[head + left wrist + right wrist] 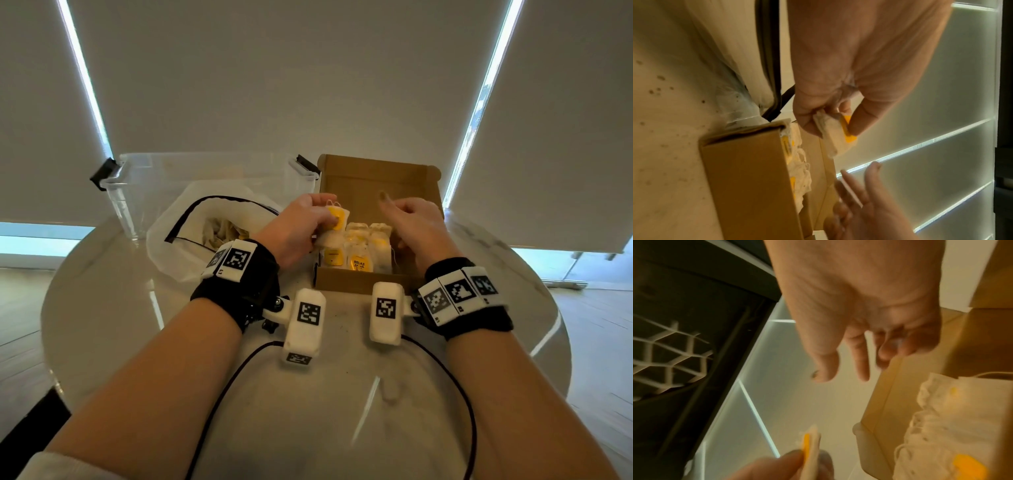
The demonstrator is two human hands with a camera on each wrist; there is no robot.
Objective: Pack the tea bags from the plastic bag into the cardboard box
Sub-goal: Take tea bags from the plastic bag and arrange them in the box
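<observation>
An open brown cardboard box (346, 282) sits in the middle of the table, holding several white tea bags (363, 255) with yellow tags. My left hand (305, 222) hovers over the box's left edge and pinches one tea bag (334, 219) with a yellow tag between thumb and fingers; the same tea bag (835, 136) shows in the left wrist view. My right hand (409, 219) hangs above the box's right side with loose fingers (861, 360) and holds nothing. The white plastic bag (191, 240) lies left of the box with more tea bags inside.
A clear plastic storage bin (144, 185) with black latches stands behind the plastic bag. The box's lid (373, 178) stands upright at the back. A black cable (239, 373) loops over the round white table (102, 308) near me. Window blinds fill the background.
</observation>
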